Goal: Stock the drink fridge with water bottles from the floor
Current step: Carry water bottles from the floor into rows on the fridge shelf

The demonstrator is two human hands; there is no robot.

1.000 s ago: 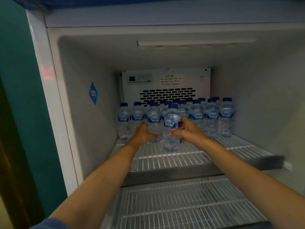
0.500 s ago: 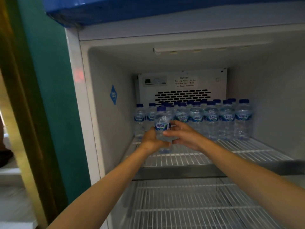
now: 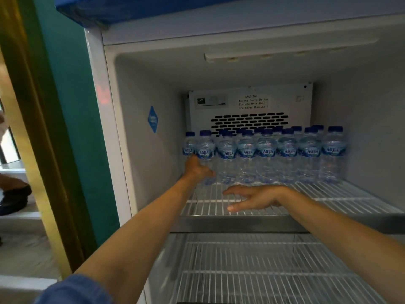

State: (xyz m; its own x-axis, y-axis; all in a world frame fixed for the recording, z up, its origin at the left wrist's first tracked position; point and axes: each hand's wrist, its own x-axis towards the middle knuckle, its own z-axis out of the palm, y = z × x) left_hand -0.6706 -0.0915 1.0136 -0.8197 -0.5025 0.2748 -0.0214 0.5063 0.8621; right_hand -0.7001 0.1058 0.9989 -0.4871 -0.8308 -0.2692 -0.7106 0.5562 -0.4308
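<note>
Right hand (image 3: 252,197) off bottle (image 3: 206,148), now in fridge (image 3: 140,172) row.

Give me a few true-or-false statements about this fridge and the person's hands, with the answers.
1. The bottles stand at the back of the upper wire shelf. True.
2. The right hand holds a bottle. False: it is open over the shelf, fingers straight, holding nothing.
3. The caps are red. False: they are blue.
4. The left hand grips the bottle near the left wall. True.
5. The lower shelf is packed with bottles. False: no bottle shows on the part in view.
</note>
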